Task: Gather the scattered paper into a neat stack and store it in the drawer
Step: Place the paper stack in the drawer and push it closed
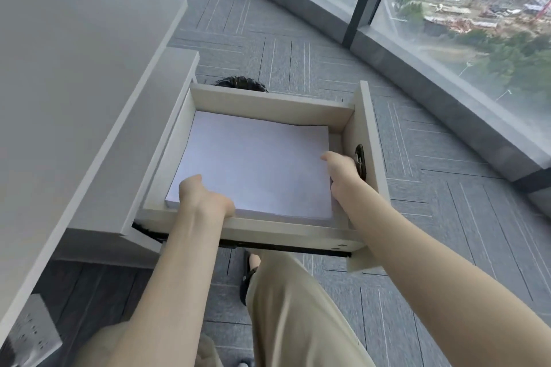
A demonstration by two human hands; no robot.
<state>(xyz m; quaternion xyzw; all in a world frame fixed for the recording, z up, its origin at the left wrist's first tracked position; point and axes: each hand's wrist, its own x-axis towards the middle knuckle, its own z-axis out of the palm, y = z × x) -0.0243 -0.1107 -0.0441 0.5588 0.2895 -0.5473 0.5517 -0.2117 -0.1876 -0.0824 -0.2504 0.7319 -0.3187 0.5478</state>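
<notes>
At the centre of the frame the paper stack (253,167) lies inside the open drawer (269,98), both hands, left hand (202,197) and right hand (341,168), gripping its near edges, so withdrawing carelessly could likely drag top sheets askew.

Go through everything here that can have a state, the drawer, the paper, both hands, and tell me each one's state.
drawer: pulled fully open
paper stack: squared up, lying flat inside the drawer
left hand: gripping the stack's near edge
right hand: on the stack's right edge, fingers hidden
desk: bare top in view
</notes>
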